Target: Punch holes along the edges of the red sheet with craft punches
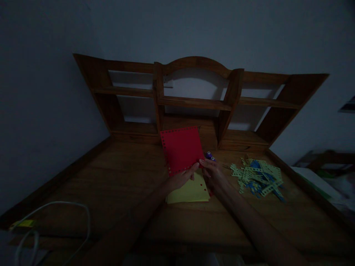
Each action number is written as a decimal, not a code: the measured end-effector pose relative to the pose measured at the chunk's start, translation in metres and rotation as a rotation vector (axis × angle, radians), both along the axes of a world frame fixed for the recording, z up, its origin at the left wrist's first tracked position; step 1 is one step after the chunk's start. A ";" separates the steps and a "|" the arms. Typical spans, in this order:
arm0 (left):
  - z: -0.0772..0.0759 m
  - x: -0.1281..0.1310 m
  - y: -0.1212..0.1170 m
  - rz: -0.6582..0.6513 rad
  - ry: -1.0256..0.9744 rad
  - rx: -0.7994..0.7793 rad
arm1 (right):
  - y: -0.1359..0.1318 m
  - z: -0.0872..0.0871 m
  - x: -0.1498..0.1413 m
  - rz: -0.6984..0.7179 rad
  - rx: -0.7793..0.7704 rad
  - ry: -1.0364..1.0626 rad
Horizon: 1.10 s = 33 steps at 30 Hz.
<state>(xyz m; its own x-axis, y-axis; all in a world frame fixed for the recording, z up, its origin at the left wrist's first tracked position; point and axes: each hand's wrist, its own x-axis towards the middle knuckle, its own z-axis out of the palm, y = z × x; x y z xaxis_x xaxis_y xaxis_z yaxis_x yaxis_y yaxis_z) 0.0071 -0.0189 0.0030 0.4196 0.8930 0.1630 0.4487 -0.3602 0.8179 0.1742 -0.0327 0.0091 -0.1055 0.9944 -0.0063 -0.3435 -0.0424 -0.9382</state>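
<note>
A red sheet [181,147] with a row of small punched holes along its edges is held up, tilted, above the desk. My left hand [183,178] grips its lower edge with fingers closed. At the sheet's lower right corner, my right hand [211,169] pinches it between thumb and fingers. Beneath lie several yellow sheets [187,192], with a few small red dots on top. Something red shows at their right edge, mostly hidden by my right wrist. Just behind my right hand sits a small purple object [209,155] with white round parts; its kind is unclear.
A pile of pale yellow and blue notched strips [257,177] lies on the wooden desk [124,173] at the right. A wooden shelf unit [194,103] closes off the back. One white cable [87,218] loops over the front left, near a yellow object [26,223].
</note>
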 end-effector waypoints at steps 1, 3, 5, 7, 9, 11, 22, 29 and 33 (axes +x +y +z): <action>-0.002 0.000 0.001 -0.003 -0.017 -0.030 | -0.001 0.001 0.000 0.003 -0.007 -0.009; -0.005 0.001 0.003 -0.003 -0.050 -0.079 | -0.002 0.002 0.000 0.009 -0.018 -0.026; -0.004 0.001 0.003 0.007 -0.058 -0.109 | -0.003 0.003 0.000 0.028 -0.027 -0.048; -0.001 0.000 0.002 0.017 -0.044 -0.130 | -0.004 0.003 0.000 0.035 -0.028 -0.065; 0.001 -0.002 0.000 0.017 -0.021 -0.129 | -0.004 0.002 -0.001 0.032 -0.018 -0.071; 0.002 -0.003 0.000 0.023 -0.011 -0.100 | -0.003 0.001 -0.002 0.014 0.006 -0.067; 0.001 -0.001 0.003 -0.010 -0.129 -0.058 | -0.007 0.006 -0.008 0.045 0.016 0.014; -0.010 -0.003 0.008 0.034 -0.173 -0.077 | 0.000 0.000 -0.008 0.001 0.061 0.008; -0.005 -0.004 0.006 0.056 -0.216 -0.049 | 0.003 -0.001 -0.007 0.013 0.026 0.068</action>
<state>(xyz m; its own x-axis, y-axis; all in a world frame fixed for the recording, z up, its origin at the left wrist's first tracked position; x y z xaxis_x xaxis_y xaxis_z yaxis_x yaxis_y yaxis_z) 0.0029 -0.0124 -0.0023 0.3293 0.9229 0.1996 0.2791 -0.2971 0.9131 0.1673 -0.0302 0.0080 -0.1176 0.9927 0.0273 -0.4058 -0.0229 -0.9137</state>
